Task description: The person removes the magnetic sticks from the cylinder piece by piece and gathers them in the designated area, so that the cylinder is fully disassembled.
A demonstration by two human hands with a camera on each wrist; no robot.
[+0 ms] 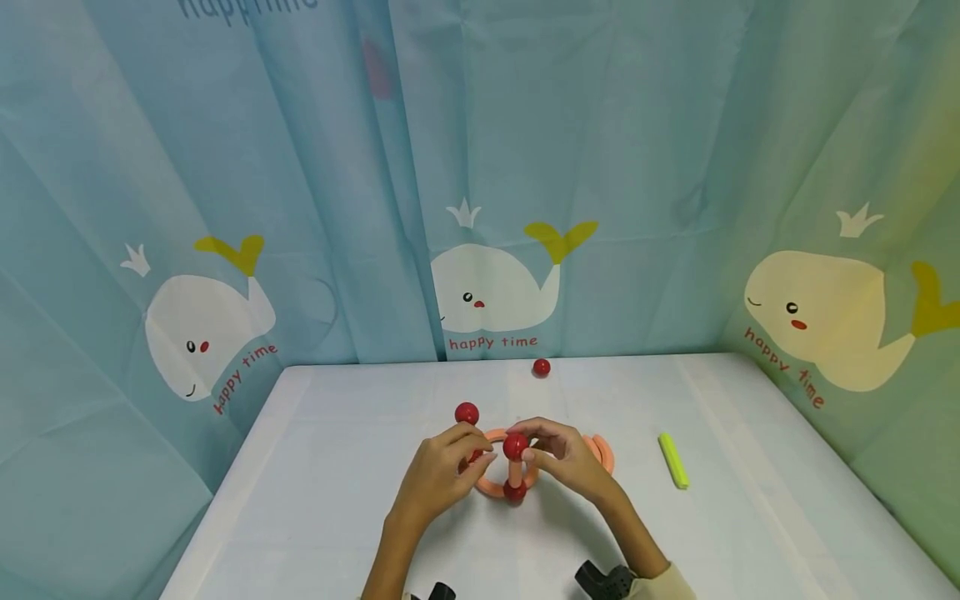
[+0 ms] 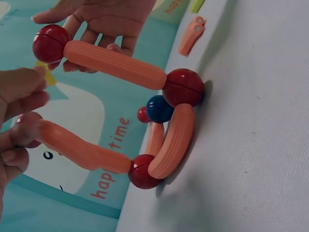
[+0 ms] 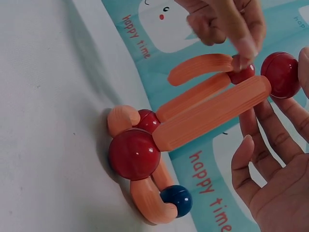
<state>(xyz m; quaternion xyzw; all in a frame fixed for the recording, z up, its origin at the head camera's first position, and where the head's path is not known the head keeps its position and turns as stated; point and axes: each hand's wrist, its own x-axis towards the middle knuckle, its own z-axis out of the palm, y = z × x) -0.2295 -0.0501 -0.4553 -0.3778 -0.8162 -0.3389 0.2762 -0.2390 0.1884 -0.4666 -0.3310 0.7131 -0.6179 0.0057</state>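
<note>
A frame of orange ridged rods and red balls stands on the table. Curved rods (image 1: 491, 489) form its ring-shaped base, joined by a red ball (image 1: 515, 491) in front; a blue ball (image 3: 177, 200) shows in both wrist views. Two straight rods (image 3: 212, 113) rise from it, each topped by a red ball. My right hand (image 1: 566, 454) holds the nearer top ball (image 1: 515, 446) between thumb and fingers. At the other top ball (image 3: 243, 73), my left hand (image 1: 442, 471) pinches with its fingertips. Beside those fingertips, a curved rod (image 3: 200, 67) extends from that ball.
Loose curved orange rods (image 1: 603, 454) lie just right of my right hand. Farther right is a yellow-green stick (image 1: 673, 461). One red ball (image 1: 542, 367) sits near the far edge of the white table (image 1: 315, 500), before a blue whale-print curtain (image 1: 637, 125).
</note>
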